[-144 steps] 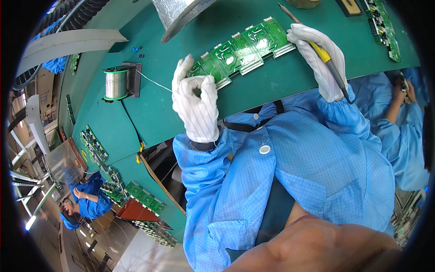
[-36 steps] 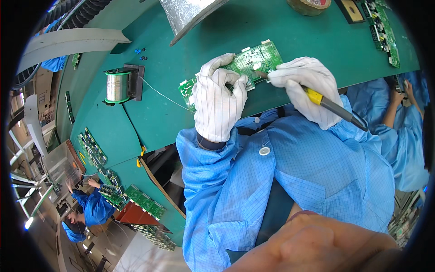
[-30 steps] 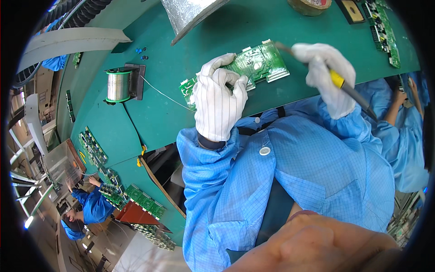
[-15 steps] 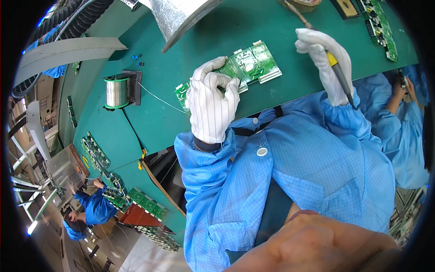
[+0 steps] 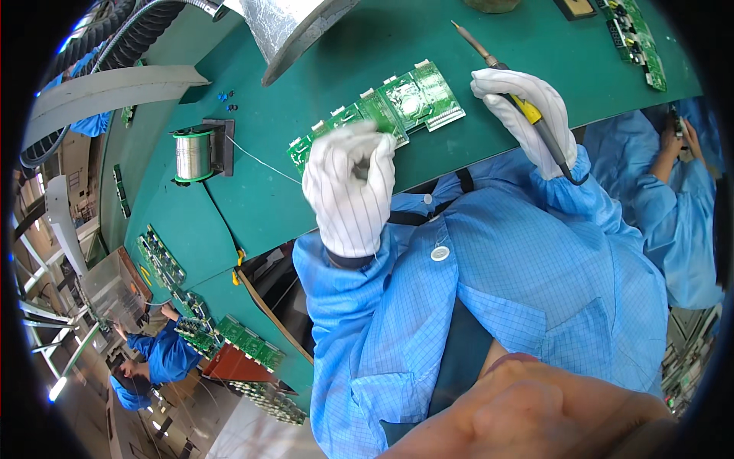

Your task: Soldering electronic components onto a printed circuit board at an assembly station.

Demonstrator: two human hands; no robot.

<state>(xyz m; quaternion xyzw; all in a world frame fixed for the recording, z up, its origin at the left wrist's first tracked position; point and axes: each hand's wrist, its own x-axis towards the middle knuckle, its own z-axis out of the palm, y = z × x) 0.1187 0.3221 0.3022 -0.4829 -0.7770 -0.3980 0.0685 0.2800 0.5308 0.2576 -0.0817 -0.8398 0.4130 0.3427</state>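
Note:
A long green circuit board [image 5: 423,95] lies at a slant on the green bench mat. My left hand [image 5: 348,191], in a white striped glove, is over the board's near left part, its fingers curled and blurred at the tips. Solder wire [image 5: 264,162] runs from the spool [image 5: 193,157] into that hand; the wire's end is hidden. To the right of the board my right hand [image 5: 529,115], also gloved, is closed around a soldering iron [image 5: 527,109] with a yellow and dark handle. Its tip points up and left, apart from the board.
A foil-covered duct [image 5: 294,30] hangs over the far side. Small blue parts [image 5: 224,97] lie near the spool. More boards sit at far right [image 5: 634,42] and lower left [image 5: 248,342]. Part of a round container [image 5: 492,4] shows at the top. Co-workers sit at both sides.
My right hand has brought the soldering iron left and slightly down, away from the round container. My left hand has shifted a little down and left, uncovering more of the board, which has moved slightly up-left.

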